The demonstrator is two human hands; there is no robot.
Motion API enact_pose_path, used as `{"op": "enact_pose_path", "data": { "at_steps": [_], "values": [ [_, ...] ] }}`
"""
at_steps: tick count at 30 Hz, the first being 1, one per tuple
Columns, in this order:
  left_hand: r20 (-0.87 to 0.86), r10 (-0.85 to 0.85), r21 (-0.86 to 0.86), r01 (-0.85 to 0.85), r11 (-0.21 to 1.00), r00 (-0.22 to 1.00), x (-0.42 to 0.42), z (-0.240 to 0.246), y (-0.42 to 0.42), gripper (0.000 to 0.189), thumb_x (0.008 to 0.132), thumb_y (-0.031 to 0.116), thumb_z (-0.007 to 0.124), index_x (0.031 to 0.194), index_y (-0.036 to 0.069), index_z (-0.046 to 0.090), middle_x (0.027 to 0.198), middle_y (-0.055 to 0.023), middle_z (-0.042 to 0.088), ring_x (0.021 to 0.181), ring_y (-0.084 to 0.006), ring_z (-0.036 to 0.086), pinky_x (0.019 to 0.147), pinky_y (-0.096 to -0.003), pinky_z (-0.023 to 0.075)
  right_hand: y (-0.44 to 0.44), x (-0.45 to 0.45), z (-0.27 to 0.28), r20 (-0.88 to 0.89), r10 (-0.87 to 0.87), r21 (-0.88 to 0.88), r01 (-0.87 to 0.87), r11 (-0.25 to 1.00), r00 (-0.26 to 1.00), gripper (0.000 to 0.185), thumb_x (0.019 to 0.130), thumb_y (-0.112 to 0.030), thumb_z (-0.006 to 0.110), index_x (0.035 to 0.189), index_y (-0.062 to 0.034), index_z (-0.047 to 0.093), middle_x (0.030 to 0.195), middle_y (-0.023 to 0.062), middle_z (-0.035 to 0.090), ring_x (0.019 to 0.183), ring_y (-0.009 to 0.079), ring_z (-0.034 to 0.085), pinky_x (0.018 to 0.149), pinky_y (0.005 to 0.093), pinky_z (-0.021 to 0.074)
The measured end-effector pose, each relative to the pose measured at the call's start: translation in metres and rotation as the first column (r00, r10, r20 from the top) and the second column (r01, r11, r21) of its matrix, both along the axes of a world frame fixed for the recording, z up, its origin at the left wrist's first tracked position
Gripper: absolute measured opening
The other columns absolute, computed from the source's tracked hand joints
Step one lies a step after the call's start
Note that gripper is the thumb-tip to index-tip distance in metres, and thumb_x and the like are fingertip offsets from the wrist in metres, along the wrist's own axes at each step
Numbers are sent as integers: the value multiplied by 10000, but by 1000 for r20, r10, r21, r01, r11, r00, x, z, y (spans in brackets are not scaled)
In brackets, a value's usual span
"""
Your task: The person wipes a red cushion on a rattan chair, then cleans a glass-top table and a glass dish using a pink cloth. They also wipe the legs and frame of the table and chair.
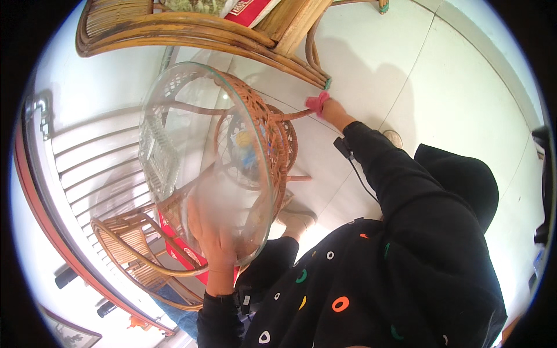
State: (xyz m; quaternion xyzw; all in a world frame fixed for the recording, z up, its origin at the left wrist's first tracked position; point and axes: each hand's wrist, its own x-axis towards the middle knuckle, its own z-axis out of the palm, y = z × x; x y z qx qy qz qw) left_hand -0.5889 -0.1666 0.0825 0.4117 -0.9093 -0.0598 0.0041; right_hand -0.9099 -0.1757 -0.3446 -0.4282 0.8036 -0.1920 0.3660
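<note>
A round glass-topped rattan table point(204, 143) stands before me. My left hand point(213, 226) rests spread at the near part of the glass, partly blurred; whether it grips the edge cannot be told. My right hand point(334, 114) is stretched out low, beyond the table's far side, and holds a pink cloth point(318, 103) at the outer end of a rattan leg point(296, 115). A clear, ridged glass tray point(161, 163) is on the tabletop at the left. Through the glass, a woven lower basket point(243, 148) shows with blue and yellow items in it.
A rattan seat point(209, 32) with a red and white item stands beyond the table. At the lower left are a rattan chair point(139, 256) with a red cushion and a barred railing point(104, 174). Pale floor tiles point(452, 95) lie to the right.
</note>
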Motion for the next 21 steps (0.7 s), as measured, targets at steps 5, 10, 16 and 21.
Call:
{"op": "enact_pose_path", "data": {
  "at_steps": [5, 10, 16, 21],
  "values": [
    [-65, 25, -4, -25, 1000, 998, 5, -6, 0, 688, 1001, 466, 393, 1495, -12, 372, 1578, -273, 273, 1449, -439, 276, 1186, -496, 187, -18, 11, -8, 376, 66, -445, 118, 888, 924, 296, 875, -132, 552, 1157, -92, 632, 1121, 200, 659, 1054, 426, 616, 908, 473, 493],
    [-46, 34, 20, -33, 999, 998, 3, -5, 0, 763, 1014, 564, 327, 1495, -28, 349, 1581, -296, 234, 1447, -458, 261, 1177, -515, 195, -14, 29, -34, 87, 120, -579, -48, 814, 989, 313, 894, -106, 539, 1196, -60, 604, 1205, 176, 621, 1194, 320, 575, 924, 458, 490],
    [-41, 49, 41, -48, 998, 998, 3, -6, 0, 784, 1011, 582, 331, 1497, -33, 329, 1579, -303, 228, 1453, -451, 255, 1177, -516, 200, -31, -9, -42, 273, -56, -340, 151, 928, 960, 337, 891, -155, 527, 1188, -18, 610, 1110, 171, 667, 1140, 356, 600, 904, 453, 521],
    [-53, 50, 36, -48, 998, 997, 4, -8, -1, 777, 1009, 585, 335, 1503, -16, 332, 1585, -285, 233, 1456, -440, 257, 1179, -518, 202, -96, 14, 19, 256, 201, -717, 47, 695, 946, 451, 824, -26, 494, 1254, -93, 614, 1259, 173, 623, 1161, 353, 594, 961, 388, 491]
  ]
}}
